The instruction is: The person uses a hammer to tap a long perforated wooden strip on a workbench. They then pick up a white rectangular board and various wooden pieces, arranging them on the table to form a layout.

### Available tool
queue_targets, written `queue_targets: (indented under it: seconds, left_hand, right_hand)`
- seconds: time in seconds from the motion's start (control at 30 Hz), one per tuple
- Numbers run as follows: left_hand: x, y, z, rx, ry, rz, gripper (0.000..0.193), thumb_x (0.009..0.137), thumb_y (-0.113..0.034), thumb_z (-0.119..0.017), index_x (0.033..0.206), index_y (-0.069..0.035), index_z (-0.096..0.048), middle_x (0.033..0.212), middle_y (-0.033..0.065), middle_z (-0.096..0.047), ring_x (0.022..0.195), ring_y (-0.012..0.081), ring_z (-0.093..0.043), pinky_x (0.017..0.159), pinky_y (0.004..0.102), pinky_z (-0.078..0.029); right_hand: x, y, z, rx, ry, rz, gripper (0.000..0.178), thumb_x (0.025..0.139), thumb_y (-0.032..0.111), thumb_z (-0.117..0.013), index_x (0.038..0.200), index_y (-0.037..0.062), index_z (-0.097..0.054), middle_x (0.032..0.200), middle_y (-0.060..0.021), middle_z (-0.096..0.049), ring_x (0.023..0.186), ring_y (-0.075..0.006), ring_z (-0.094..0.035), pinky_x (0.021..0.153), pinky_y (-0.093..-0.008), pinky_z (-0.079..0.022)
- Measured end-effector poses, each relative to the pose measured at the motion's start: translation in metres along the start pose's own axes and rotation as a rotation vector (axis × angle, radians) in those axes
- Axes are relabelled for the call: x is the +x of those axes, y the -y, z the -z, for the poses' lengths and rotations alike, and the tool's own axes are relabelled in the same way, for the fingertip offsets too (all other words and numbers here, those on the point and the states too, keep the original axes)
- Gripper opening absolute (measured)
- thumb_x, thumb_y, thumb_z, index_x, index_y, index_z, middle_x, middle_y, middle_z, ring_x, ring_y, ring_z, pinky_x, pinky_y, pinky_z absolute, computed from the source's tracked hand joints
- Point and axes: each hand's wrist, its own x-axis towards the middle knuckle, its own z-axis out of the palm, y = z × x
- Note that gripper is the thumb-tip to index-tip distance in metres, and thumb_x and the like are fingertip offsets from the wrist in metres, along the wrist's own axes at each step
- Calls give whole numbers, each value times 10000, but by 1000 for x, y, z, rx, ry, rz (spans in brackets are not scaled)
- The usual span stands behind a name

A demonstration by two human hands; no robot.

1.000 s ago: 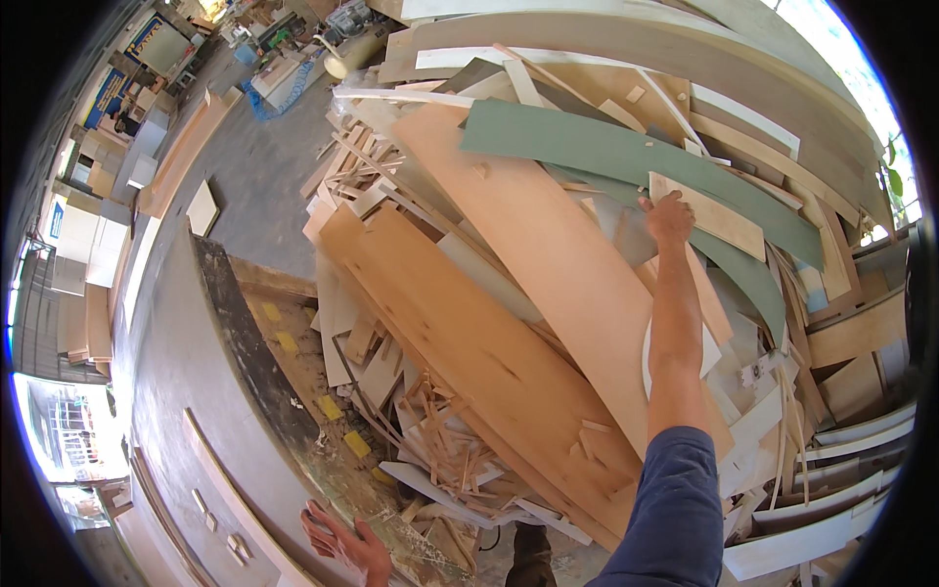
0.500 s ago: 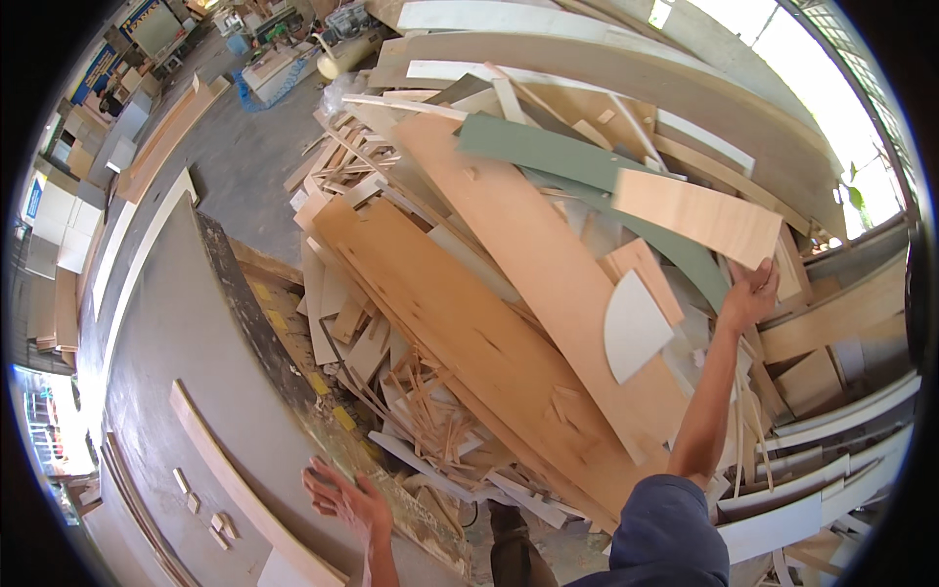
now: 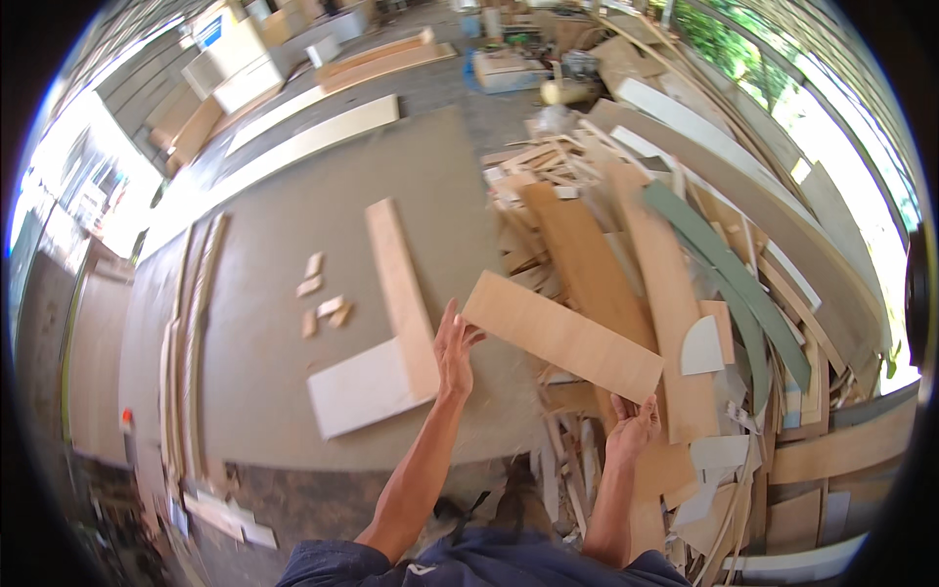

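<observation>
A rectangular light-brown wooden board hangs slantwise in front of me, between the worktable and the scrap pile. My right hand is closed on its lower right corner. At the board's left end is my left hand, its fingers stretched out and apart; whether they touch the edge I cannot tell. Just left of that hand, a white rectangular panel and a long pale wooden strip lie on the table, meeting at a corner. Several small wooden blocks are scattered farther left.
The large grey-brown worktable spreads out on the left, with long narrow strips along its left side. To the right rises a heap of offcuts, including long orange-brown boards, green strips and a white quarter-round piece.
My view has swung left toward the table. The board in my right hand has come away from above the heap, leftward and nearer. My left hand has risen to the board's left end.
</observation>
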Motion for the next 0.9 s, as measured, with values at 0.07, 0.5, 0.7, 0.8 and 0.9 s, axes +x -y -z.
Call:
queue_targets:
  seconds: [0.07,0.5,0.7,0.8,0.9]
  left_hand:
    - [-35,-40,57,-50,-24,-98,623,1057,-288,-606,1563,15,-408,1309,74,-653,1095,158,-638,916,351,-529]
    - [-378,-178,488,-67,-1077,-398,394,1000,-149,-704,1328,57,-637,1053,141,-752,803,227,-761,683,364,-661]
    - [-437,-201,564,-201,-1543,-591,389,976,-135,-732,1288,84,-652,1038,166,-757,775,225,-759,642,360,-670]
    - [-430,-210,597,-103,-1634,-587,395,970,-143,-742,1285,79,-656,1034,176,-760,771,228,-760,625,358,-668]
    - [-412,-219,640,-144,-1647,-615,387,972,-161,-744,1273,71,-670,1015,177,-765,768,224,-760,621,353,-666]
  right_hand:
    - [-59,-25,7,14,93,-80,305,1070,267,-586,1196,-8,-616,1068,-141,-730,896,-243,-750,753,-368,-681]
    - [-423,-201,-9,-433,909,-568,329,1117,268,-476,1187,-23,-613,1006,-122,-745,835,-247,-761,698,-354,-637]
    - [-520,-259,-24,-595,1182,-635,315,1107,191,-501,1159,-81,-652,1050,-139,-731,840,-186,-728,715,-321,-633]
    - [-542,-283,-28,-606,1179,-565,316,1077,117,-555,1271,-122,-624,1102,-137,-719,855,-173,-711,723,-305,-633]
    - [-555,-301,-41,-599,1211,-593,364,1047,54,-586,1359,-133,-570,1141,-136,-709,869,-180,-712,728,-303,-635]
